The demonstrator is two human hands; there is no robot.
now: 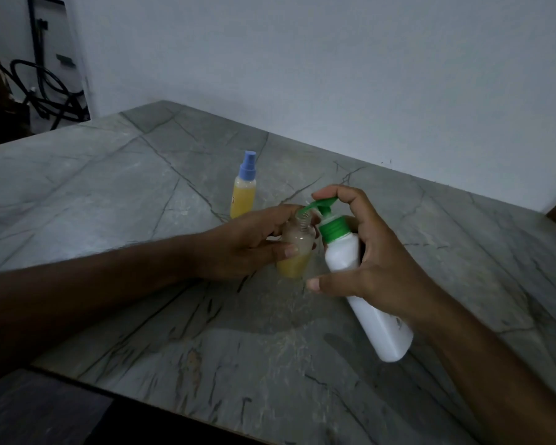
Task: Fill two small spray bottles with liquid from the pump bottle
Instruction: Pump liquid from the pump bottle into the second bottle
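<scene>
My right hand (373, 252) grips a white pump bottle (371, 303) with a green pump head, tilted to the left, and its forefinger lies on top of the pump. The green spout points into the open threaded neck of a small clear bottle (294, 255) that my left hand (247, 245) holds upright on the table. Yellow liquid fills the lower part of that bottle. A second small spray bottle (244, 191) with a blue spray cap stands farther back, full of yellow liquid.
The grey marble-patterned table (142, 194) runs to a white wall behind and on the right. Its front edge lies at the lower left. Black cables hang in the dark corner at the far left (42, 88).
</scene>
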